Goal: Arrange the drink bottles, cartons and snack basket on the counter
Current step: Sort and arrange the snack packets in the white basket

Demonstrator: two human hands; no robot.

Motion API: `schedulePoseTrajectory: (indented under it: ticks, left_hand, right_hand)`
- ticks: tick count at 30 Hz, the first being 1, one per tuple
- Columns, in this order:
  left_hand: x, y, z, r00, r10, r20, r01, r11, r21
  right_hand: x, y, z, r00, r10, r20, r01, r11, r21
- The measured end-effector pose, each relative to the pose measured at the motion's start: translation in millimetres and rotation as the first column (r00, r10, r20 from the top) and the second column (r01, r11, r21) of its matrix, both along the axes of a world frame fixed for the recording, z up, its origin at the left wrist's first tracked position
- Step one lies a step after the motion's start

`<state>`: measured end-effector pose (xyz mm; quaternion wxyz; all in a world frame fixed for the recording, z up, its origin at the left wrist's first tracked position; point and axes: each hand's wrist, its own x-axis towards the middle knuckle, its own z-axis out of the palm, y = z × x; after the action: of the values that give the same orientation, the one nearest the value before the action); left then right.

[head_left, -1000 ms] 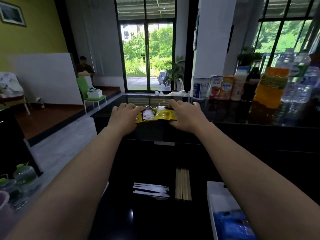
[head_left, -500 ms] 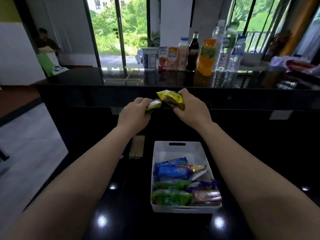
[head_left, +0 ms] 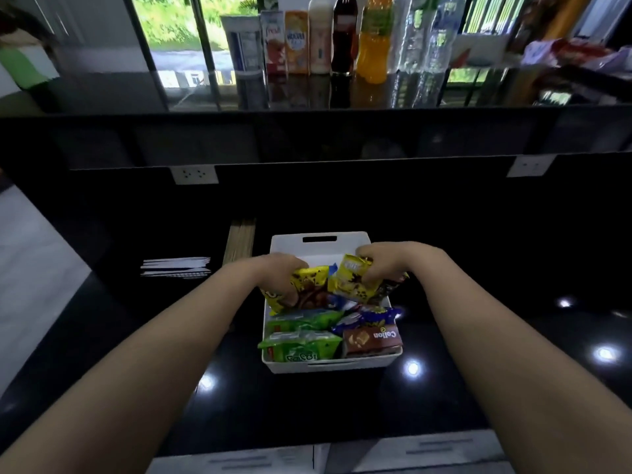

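A white snack basket (head_left: 355, 240) stands on the low black counter, holding green, blue and brown snack packets. My left hand (head_left: 278, 273) grips a yellow snack packet (head_left: 309, 285) over the basket's far left part. My right hand (head_left: 384, 263) grips another yellow packet (head_left: 352, 282) over its far right part. On the raised counter behind stands a row of drinks: a white tub (head_left: 242, 46), two cartons (head_left: 285, 42), a pale bottle (head_left: 319, 35), a cola bottle (head_left: 343, 35), an orange bottle (head_left: 374, 42) and clear water bottles (head_left: 425, 35).
White plastic forks (head_left: 176, 267) and a bundle of wooden sticks (head_left: 239, 239) lie left of the basket. Two wall sockets (head_left: 194, 174) sit on the dark panel below the raised counter. Wrapped items (head_left: 578, 58) lie at the far right of the raised counter.
Both hands brought the yellow packets from the raised counter down toward me and into the white basket. The view tilted downward.
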<state>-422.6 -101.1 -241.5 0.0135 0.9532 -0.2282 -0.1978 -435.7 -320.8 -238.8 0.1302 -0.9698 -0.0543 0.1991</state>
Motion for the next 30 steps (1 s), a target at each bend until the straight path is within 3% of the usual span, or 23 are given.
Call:
schedulePoseTrajectory:
  ticks: [5, 11, 21, 25, 30]
  left_hand:
    - [10.2, 4.7, -15.5, 0.991, -0.017, -0.132, 0.017, 1.000, 0.002]
    - [17.7, 11.1, -37.1, 0.984, 0.069, -0.164, -0.067, 0.998, 0.016]
    - [20.2, -3.2, -82.6, 0.985, 0.045, -0.164, -0.027, 0.994, 0.109]
    - [23.0, -1.0, -91.8, 0.992, 0.016, -0.126, 0.005, 0.986, 0.167]
    - [25.3, -4.1, -91.6, 0.975, 0.061, -0.215, -0.022, 0.984, 0.179]
  right_hand:
    - [10.1, 11.5, -6.4, 0.988, 0.052, -0.144, -0.070, 0.990, -0.126]
    - [16.7, 18.3, -15.7, 0.964, 0.064, -0.259, -0.142, 0.945, -0.296]
    - [24.7, 40.0, -50.8, 0.964, 0.022, -0.267, -0.166, 0.830, -0.532]
    - [22.6, 35.0, -76.2, 0.955, -0.039, -0.293, -0.103, 0.885, -0.454]
    - [30.1, 26.8, -78.1, 0.884, -0.210, -0.418, 0.166, 0.976, -0.139]
